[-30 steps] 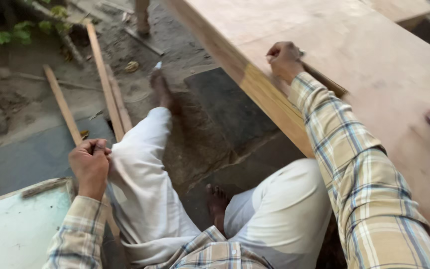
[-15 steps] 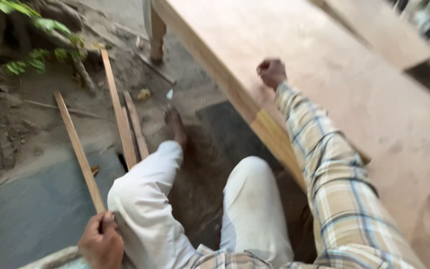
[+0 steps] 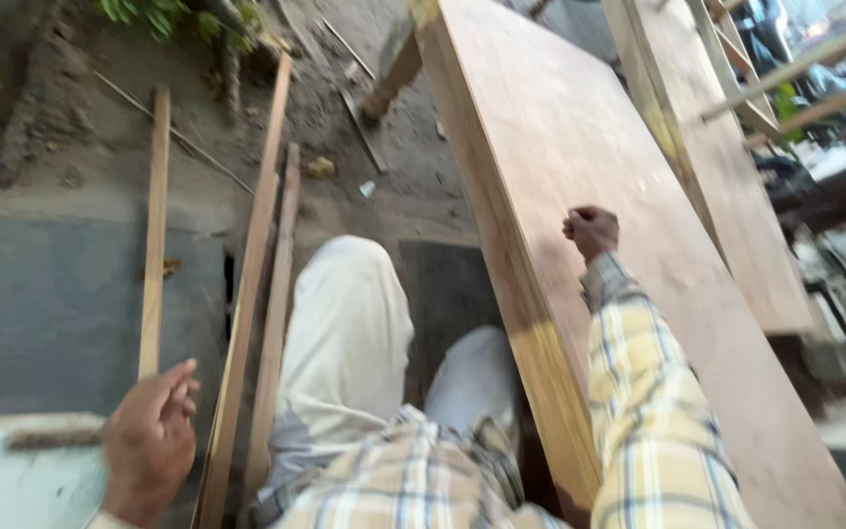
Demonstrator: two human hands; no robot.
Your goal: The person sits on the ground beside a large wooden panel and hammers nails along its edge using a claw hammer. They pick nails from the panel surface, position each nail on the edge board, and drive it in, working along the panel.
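An outdoor work yard of packed brown earth (image 3: 61,147) is seen, with a dark grey slab (image 3: 41,304) set into the ground at the left and green leaves (image 3: 149,15) at the top edge. Three long, thin, pale wooden battens lie on the ground: one (image 3: 154,235) on the slab, and two (image 3: 258,255) side by side just right of it. The left hand (image 3: 149,446) is held above the ground near the lower ends of the battens, fingers loosely spread, with nothing grasped. White trousers (image 3: 345,333) and a yellow checked shirt (image 3: 648,411) are seen at the centre. A large reddish-brown plywood panel (image 3: 580,137) is laid flat at the right, a second board (image 3: 727,196) beyond it. The right hand (image 3: 591,231) is rested on the panel as a closed fist; whether anything is enclosed cannot be told.

Compared with half a second earlier, the left hand has been raised and opened, and the fist has been kept on the panel, though farther from its near edge.
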